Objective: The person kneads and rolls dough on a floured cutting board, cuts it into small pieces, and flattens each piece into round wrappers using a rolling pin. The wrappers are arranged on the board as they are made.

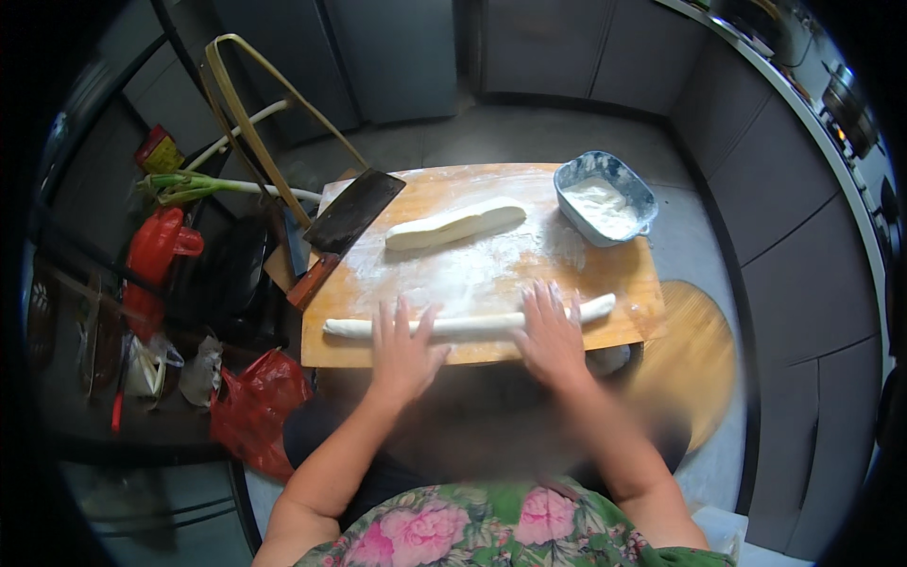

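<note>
A long rope of dough (478, 324) lies across the near edge of a floured wooden board (453, 283). Flat on its left part rests my left hand (405, 347), fingers spread. My right hand (553, 333) lies over its right part, palm down with fingers slightly apart. Both ends of the rope stick out beyond my hands. Farther back on the board is a thicker, flattened strip of dough (457, 223). A blue bowl of white flour (602, 205) stands at the board's far right corner. Over the left edge lies a cleaver (358, 212) with a wooden handle.
Left of the board are a bent bamboo handle (237, 99), a green onion (205, 184) and red plastic bags (262, 404) by a dark rack. A round wooden board (687, 361) is at the lower right. Grey cabinets (801, 198) line the right; a flame burns under a pot (847, 117).
</note>
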Demonstrator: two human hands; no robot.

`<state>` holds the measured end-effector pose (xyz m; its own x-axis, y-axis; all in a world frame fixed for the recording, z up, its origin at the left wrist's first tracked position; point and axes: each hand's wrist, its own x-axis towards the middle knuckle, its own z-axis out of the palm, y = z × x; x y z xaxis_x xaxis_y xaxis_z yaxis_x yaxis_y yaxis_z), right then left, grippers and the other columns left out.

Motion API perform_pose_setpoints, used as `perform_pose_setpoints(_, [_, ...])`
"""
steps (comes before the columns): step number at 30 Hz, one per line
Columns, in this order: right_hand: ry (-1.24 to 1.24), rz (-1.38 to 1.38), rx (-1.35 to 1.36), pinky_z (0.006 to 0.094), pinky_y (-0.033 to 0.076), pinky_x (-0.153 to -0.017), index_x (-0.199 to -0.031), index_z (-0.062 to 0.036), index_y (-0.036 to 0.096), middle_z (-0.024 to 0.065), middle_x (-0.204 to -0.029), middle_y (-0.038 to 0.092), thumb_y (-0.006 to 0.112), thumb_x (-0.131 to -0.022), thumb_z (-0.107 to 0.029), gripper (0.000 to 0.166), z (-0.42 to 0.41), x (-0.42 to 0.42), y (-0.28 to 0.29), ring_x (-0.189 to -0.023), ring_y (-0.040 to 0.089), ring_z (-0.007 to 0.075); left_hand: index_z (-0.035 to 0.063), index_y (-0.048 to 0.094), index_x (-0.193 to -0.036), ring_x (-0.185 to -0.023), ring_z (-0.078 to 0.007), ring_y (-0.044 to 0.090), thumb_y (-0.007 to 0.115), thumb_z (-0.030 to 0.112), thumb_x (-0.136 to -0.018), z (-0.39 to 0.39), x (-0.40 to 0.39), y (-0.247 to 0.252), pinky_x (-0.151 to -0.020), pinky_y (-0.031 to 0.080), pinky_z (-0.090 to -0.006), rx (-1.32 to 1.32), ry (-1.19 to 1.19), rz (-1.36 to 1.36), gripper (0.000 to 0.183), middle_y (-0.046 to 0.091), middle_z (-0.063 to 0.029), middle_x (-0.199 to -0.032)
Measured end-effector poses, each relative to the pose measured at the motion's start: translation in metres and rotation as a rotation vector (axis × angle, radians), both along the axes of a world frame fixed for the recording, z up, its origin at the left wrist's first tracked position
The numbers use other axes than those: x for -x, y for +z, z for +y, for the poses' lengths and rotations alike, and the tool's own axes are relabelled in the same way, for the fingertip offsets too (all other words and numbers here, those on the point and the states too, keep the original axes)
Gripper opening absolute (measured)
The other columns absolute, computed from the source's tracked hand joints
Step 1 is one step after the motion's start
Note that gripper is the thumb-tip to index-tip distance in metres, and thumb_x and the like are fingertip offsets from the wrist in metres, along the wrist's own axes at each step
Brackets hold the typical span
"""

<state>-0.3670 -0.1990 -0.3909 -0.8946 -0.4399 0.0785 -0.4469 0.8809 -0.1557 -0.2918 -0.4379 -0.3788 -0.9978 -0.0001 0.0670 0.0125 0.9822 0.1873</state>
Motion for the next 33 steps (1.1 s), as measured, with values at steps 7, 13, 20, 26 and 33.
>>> perform_pose_setpoints(7, [-0.009,-0.023,0.008,0.0490,0.011,-0.118,-0.142,-0.0015,0.037,0.0181,-0.149,0.035,0.048,-0.095,-0.042,0.063,0.041,-0.003,-0.007,-0.140,0.031,0.0299,-0.0040,0.033,-0.142,-0.138,-0.0398,0.030,0.048,0.021,-0.095,-0.062,-0.016,-0.027,-0.115,0.020,-0.0448,-0.073,0.062,0.176,0.055,0.032,-0.0260,-0.148])
perform_pose_setpoints(13, [-0.094,-0.040,0.167,0.0486,0.016,-0.116,-0.140,-0.0061,0.042,0.0164,-0.149,0.036,0.043,-0.095,-0.043,0.058,0.025,0.086,-0.001,-0.139,0.029,0.0335,0.0011,0.030,-0.145,-0.143,-0.0402,0.016,0.051,0.032,-0.093,-0.089,0.054,-0.029,-0.117,0.016,-0.0469,0.108,0.209,0.380,0.065,0.018,-0.0246,-0.154])
perform_pose_setpoints(20, [-0.077,0.049,0.011,0.0542,0.015,-0.114,-0.141,-0.0119,0.042,0.0163,-0.150,0.035,0.050,-0.091,-0.045,0.060,0.037,0.062,0.001,-0.139,0.029,0.0363,0.0009,0.041,-0.140,-0.140,-0.0396,0.025,0.056,0.033,-0.090,-0.098,0.027,-0.021,-0.116,0.019,-0.0438,-0.064,0.137,0.050,0.061,0.028,-0.0267,-0.150])
perform_pose_setpoints(26, [-0.053,-0.013,-0.060,0.0562,0.014,-0.115,-0.145,-0.0135,0.035,0.0145,-0.152,0.030,0.059,-0.090,-0.034,0.063,0.083,-0.007,0.002,-0.140,0.028,0.0347,0.0083,0.045,-0.138,-0.137,-0.0388,0.031,0.063,0.022,-0.086,-0.096,-0.043,0.002,-0.113,0.027,-0.0434,-0.033,-0.003,-0.019,0.056,0.038,-0.0210,-0.144])
perform_pose_setpoints(33, [-0.183,-0.129,-0.023,0.0583,0.015,-0.114,-0.143,-0.0068,0.035,0.0139,-0.150,0.035,0.049,-0.094,-0.037,0.059,0.065,0.028,0.014,-0.138,0.032,0.0321,0.0093,0.052,-0.130,-0.108,-0.0345,0.048,0.066,0.018,-0.083,-0.125,-0.034,-0.022,-0.098,0.037,-0.0452,0.019,0.017,0.157,0.050,0.052,-0.0153,-0.112])
